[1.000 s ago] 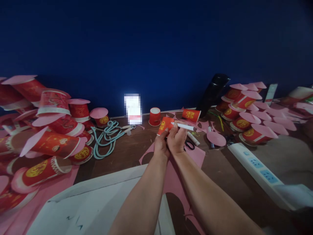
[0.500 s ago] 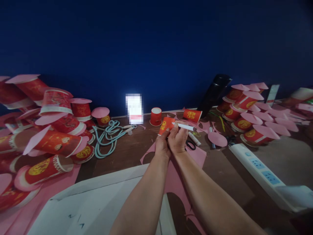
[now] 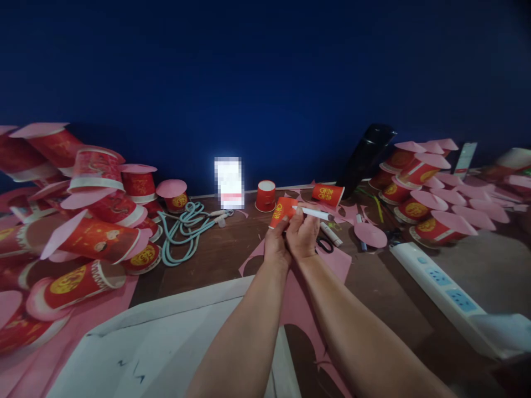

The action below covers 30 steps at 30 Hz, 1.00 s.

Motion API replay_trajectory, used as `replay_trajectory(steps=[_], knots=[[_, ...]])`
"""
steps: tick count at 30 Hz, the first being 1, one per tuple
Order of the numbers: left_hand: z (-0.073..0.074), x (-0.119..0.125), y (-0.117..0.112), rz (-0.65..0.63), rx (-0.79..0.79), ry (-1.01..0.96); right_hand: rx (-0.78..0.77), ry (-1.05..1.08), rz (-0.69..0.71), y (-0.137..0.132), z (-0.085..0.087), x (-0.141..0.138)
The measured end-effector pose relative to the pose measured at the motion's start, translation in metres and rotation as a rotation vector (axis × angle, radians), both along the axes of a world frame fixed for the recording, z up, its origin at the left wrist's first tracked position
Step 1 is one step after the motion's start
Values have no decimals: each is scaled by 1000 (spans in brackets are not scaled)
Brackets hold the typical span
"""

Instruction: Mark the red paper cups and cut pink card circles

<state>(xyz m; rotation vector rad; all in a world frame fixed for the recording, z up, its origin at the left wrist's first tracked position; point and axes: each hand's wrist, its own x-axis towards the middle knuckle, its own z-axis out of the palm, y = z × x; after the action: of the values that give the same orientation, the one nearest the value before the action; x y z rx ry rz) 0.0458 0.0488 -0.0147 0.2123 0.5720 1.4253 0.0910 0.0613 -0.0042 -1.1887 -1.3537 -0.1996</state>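
Observation:
My left hand is closed around a red paper cup with gold characters, tilted on its side above the table. In my right hand is a white marker pen, its tip touching or very close to the cup's wall. Both hands are side by side with the wrists near each other. Just behind them stands another red paper cup with small dark marks on its side. A third red cup lies on its side to the right, beside the black bottle.
Many red cups with pink paper discs pile up at left, more at right. A blue cable, lit phone, scissors, pink paper scraps, a white board and a power strip surround my arms.
The whole view has shifted very slightly. Both hands keep the cup and the marker pen in nearly the same pose.

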Motion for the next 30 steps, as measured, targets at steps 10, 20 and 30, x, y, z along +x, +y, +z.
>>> replay_trajectory(steps=[10,20,30], knots=[[4,-4,-1,-8,-56,-22,11,-23,15,0,0,1],[8,-7,-3,-25,-86,-27,10,-68,29,-1,2,2],[15,-7,-6,-37,-99,-59,37,-70,43,0,0,3]])
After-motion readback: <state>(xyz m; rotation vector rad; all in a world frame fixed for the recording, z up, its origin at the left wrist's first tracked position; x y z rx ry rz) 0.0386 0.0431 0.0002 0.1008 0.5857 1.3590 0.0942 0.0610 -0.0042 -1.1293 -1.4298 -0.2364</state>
